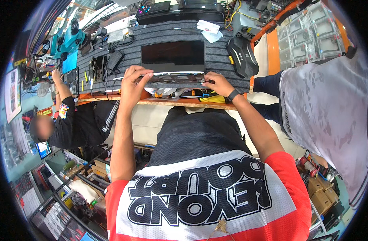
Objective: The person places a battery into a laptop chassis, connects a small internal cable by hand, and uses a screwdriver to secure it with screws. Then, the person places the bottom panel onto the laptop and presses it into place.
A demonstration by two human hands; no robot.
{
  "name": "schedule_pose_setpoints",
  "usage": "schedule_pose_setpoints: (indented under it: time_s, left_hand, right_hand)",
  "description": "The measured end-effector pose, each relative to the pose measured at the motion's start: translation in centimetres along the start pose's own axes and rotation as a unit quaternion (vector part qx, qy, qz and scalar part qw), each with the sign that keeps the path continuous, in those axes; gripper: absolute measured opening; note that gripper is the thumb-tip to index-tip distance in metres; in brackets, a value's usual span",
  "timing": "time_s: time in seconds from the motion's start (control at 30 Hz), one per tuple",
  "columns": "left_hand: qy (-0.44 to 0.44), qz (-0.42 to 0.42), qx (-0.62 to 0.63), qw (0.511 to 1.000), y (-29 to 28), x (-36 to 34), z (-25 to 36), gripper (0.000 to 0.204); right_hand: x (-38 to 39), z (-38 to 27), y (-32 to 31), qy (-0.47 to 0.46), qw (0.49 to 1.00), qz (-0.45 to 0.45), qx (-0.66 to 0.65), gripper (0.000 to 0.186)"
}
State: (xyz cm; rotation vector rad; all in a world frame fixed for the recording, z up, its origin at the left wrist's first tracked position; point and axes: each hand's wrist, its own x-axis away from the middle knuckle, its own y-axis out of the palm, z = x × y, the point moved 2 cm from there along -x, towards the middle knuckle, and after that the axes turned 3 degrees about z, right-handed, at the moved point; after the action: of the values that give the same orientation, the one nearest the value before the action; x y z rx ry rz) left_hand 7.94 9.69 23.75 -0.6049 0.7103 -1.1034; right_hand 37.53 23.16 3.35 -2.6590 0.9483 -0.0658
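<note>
A laptop [174, 56] with a dark screen lies on the striped grey mat in front of me. Along its near edge runs an opened strip [176, 77] where small inner parts show. My left hand [134, 80] is closed on the left end of this strip, thumb and forefinger at its upper edge. A thin pale rod [118, 79] sticks out to the left beside that hand; whether the hand holds it I cannot tell. At the right end, my right hand [218, 85], with a dark band on the wrist, pinches the near corner of the laptop.
A black hard case [242, 57] stands right of the laptop. White papers [208, 27] lie beyond it. Black adapters [114, 60] and a teal microscope [69, 40] are to the left. An open drawer [184, 94] holds tools below the edge. One person sits left; another stands right.
</note>
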Motion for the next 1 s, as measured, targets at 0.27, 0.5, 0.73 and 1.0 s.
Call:
schedule_pose_setpoints:
  time_s: [0.27, 0.5, 0.73, 1.0]
  left_hand:
    - [-0.007, -0.007, 0.012, 1.000, 0.1, 0.1, -0.3, 0.014]
    - [0.002, 0.009, 0.005, 1.000, 0.3, 1.4, -0.7, 0.017]
    - [0.013, 0.026, -0.015, 0.999, 0.3, 3.9, -0.4, 0.014]
    - [0.032, 0.036, -0.023, 0.999, 0.4, 7.2, -0.4, 0.021]
  right_hand:
    - [-0.3, 0.2, 0.1, -0.008, 0.999, -0.032, 0.031, 0.024]
    - [0.1, -0.7, -0.3, 0.037, 0.997, -0.023, 0.061, 0.023]
    - [1.1, -0.2, 0.3, 0.017, 0.998, 0.014, 0.065, 0.017]
    - [0.7, -1.2, 0.0, 0.026, 0.998, -0.023, 0.054, 0.020]
